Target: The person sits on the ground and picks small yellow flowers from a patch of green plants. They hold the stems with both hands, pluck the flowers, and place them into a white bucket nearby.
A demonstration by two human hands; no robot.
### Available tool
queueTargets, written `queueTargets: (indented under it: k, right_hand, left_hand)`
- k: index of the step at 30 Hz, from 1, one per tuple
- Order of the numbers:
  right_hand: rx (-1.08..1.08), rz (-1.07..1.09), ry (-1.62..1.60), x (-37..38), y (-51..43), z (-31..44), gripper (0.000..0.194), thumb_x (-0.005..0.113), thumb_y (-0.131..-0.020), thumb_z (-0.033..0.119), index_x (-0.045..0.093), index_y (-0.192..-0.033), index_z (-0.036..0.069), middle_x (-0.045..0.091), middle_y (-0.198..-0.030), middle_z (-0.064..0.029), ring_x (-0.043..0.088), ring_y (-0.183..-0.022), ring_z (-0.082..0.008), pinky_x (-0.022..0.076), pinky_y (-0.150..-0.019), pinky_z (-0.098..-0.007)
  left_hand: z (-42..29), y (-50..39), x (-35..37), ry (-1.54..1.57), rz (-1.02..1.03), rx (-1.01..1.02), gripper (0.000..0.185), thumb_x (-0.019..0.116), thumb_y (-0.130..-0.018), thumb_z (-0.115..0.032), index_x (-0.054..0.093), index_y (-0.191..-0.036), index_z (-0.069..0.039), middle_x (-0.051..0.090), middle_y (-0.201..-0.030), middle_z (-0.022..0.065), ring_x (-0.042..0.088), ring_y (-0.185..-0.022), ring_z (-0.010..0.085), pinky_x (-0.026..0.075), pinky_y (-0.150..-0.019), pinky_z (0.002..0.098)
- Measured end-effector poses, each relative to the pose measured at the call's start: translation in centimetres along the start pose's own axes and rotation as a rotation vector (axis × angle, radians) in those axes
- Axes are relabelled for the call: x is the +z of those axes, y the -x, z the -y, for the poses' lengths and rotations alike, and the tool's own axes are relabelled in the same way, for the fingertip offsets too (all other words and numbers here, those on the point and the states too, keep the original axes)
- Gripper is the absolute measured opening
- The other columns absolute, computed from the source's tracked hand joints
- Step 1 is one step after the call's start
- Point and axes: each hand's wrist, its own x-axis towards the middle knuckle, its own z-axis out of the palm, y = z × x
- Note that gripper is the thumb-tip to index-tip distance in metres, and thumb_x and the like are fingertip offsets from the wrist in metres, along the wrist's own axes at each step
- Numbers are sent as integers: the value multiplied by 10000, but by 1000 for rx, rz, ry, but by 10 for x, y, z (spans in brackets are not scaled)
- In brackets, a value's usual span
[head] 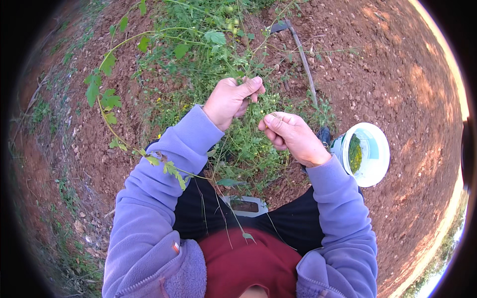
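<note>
Among leafy green plants (246,145), my left hand (234,98) pinches a thin green stem between thumb and fingers. Just below and to the right, my right hand (288,136) has its thumb pressed to the forefinger on a small bit of plant with a touch of yellow. The fingers hide most of that bit. A long leafy vine (106,121) arches over the left side and crosses my left sleeve. Loose thin stems hang down over my lap.
A white plastic bucket (376,156) stands tilted at the right, with yellow and green plant matter inside. A wooden-handled hoe (303,61) lies on the reddish soil (372,85) behind the plants. Between my legs is a pale seat-like object with an opening (248,213).
</note>
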Motion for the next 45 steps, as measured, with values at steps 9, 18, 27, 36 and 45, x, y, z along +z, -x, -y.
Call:
queueTargets:
  k: [9,18,27,36,45]
  right_hand:
    - [33,108,-105,1,8,8,242,470,-977,262,517,-839,70,471,-672,4,350,-532,-52,291,-477,-196]
    - [174,422,-100,-3,15,12,295,459,-980,302,493,-794,76,448,-652,3,328,-517,-54,255,-454,-200]
    - [-7,185,-308,-17,4,13,175,499,-881,184,562,-939,32,583,-824,-57,501,-650,-98,338,-488,-212]
    - [62,59,-80,-2,-7,7,371,458,-980,403,555,-964,45,534,-769,-17,464,-591,-68,325,-475,-190]
    - [14,80,-42,2,-5,5,260,463,-988,315,503,-859,93,507,-719,1,425,-558,-54,310,-463,-185]
  left_hand:
    - [-8,-6,1,-7,-101,62,298,646,-893,-341,618,-839,-50,443,-605,-63,341,-488,28,242,-394,205]
    - [-8,-6,-2,-4,-191,82,283,641,-899,-324,622,-839,-49,448,-609,-58,342,-483,33,239,-388,205]
    - [-17,5,-9,-80,-102,46,289,650,-890,-339,632,-838,-55,443,-606,-58,339,-473,34,232,-384,203]
    - [0,5,-3,-187,73,-72,298,688,-858,-346,625,-795,-62,440,-577,-41,317,-412,47,214,-364,222]
    - [3,5,-3,-187,99,-103,276,671,-873,-342,613,-804,-81,430,-583,-46,332,-439,42,218,-369,207]
